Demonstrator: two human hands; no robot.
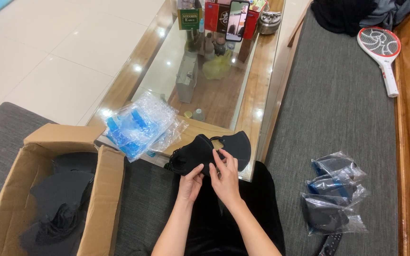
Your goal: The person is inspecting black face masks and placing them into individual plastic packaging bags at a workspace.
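Note:
Both my hands hold a stack of black fabric face masks [209, 150] over the near corner of a glass-topped wooden table [257, 90]. My left hand [190, 182] grips the stack's lower left edge. At the upper middle of the stack, my right hand [225, 174] pinches with its fingertips. A pile of clear and blue plastic bags [141, 124] lies on the table just left of the masks. An open cardboard box [48, 189] with more black masks inside sits at my left on the grey cushion.
Bagged black masks [335, 194] lie on the grey sofa cushion [338, 99] to my right. A red and white racket-shaped swatter [381, 52] rests farther back. Boxes, bottles and an upright phone [237, 20] stand at the table's far end. White tiled floor lies left.

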